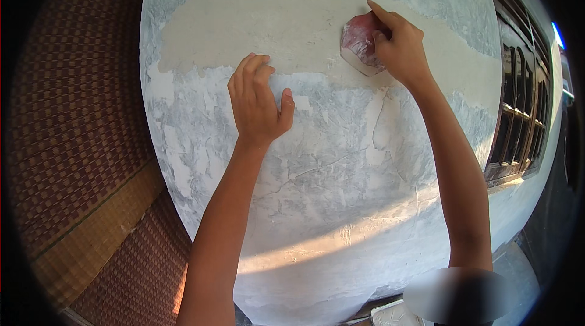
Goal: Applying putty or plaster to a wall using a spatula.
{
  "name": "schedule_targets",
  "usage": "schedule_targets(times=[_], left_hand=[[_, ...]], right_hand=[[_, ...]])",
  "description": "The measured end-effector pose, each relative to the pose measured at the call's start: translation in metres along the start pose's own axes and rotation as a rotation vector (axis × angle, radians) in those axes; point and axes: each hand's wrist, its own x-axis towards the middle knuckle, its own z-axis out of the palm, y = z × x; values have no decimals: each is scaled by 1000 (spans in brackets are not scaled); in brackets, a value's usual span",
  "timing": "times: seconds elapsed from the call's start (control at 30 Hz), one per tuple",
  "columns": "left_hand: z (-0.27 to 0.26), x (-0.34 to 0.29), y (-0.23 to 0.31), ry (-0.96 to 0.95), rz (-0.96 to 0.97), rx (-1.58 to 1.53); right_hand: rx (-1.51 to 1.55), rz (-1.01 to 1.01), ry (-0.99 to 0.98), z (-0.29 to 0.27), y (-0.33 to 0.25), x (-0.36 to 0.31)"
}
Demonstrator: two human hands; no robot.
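Observation:
In my right hand (402,49) is a flat red putty scraper (361,42), smeared with white filler along its pale lower edge. The index finger lies stretched over its top and the thumb presses on its face. The scraper is against a broad beige band of putty (256,21) across the upper part of a patchy grey-white wall (317,137). My left hand (256,97) holds nothing, its fingers apart, near the lower edge of that band. Whether its fingertips touch the wall, I cannot tell.
Brown woven mats (79,94) hang along the left side. At the right is a dark wooden window frame with bars (518,106). A container with pale material (393,315) stands at the bottom, partly hidden by a blurred patch. Sunlight streaks the lower wall.

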Motion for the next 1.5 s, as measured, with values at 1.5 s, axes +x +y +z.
schedule_targets(times=[1.5], left_hand=[[4,-1,2,-16,-2,-6]], right_hand=[[140,204,138,-37,36,-3]])
